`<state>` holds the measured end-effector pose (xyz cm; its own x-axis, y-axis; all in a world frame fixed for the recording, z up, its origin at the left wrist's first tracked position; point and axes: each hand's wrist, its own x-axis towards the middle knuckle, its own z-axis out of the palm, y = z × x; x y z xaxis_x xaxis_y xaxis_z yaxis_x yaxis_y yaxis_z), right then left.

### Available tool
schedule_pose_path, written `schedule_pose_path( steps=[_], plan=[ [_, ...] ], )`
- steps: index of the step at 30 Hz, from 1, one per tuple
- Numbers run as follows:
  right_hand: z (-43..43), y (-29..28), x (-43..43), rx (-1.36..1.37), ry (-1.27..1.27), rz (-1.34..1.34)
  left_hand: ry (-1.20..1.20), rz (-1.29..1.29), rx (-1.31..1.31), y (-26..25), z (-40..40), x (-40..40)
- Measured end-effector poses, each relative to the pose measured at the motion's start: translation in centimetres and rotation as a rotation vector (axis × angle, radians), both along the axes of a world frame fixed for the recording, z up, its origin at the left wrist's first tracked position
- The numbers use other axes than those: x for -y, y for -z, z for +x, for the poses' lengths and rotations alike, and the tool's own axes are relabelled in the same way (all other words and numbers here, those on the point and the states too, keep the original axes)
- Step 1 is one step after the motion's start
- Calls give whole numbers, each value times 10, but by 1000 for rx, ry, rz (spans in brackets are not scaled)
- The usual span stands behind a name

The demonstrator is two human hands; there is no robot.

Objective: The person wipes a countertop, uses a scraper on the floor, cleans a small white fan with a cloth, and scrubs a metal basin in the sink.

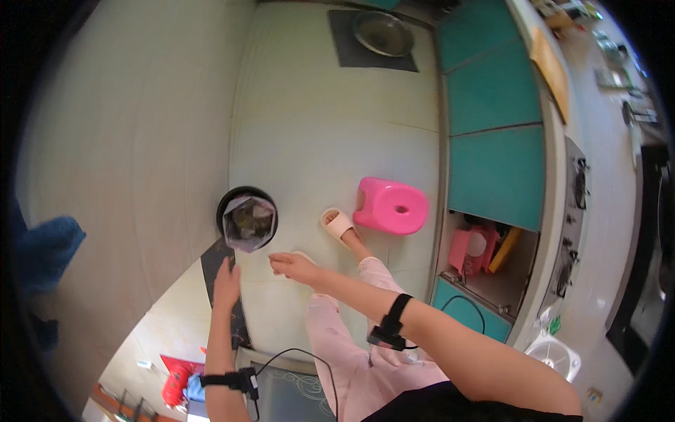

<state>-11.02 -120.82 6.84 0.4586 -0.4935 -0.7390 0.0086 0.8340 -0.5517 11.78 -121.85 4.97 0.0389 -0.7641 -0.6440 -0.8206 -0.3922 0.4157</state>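
Observation:
A round black trash bin [221, 203] lined with a light plastic bag [246, 246] stands on the floor against the wall, with refuse inside. Just below its rim in the picture is my left hand [227, 282], fingers spread and nothing in it. My right hand [295, 267] is to the right of the bin, its fingers partly curled; whether it holds something small I cannot tell. Neither hand visibly touches the bag or the bin. A dark band with a sensor is strapped round each forearm.
A pink plastic stool [393, 205] stands right of my slippered foot. Beyond it are teal cabinets [495, 169], one compartment exposed with a pink basket [465, 250] inside. A metal basin [384, 34] lies on a dark mat [345, 42]. The counter holds a gas stove [572, 221].

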Motion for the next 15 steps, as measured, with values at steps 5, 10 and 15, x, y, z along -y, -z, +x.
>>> schedule_pose_path(
  steps=[5, 10, 15],
  plan=[
    [-95, -37, -58, 10, 195, 92, 13, 5, -292, -48, 10, -28],
    [-181, -127, -118, -127, 393, 18, 18, 155, -426, -110, -57, -67],
    [-231, -171, -167, -101, 546, -24, 29, 277, -495, -162, -113, -79]
  ],
)
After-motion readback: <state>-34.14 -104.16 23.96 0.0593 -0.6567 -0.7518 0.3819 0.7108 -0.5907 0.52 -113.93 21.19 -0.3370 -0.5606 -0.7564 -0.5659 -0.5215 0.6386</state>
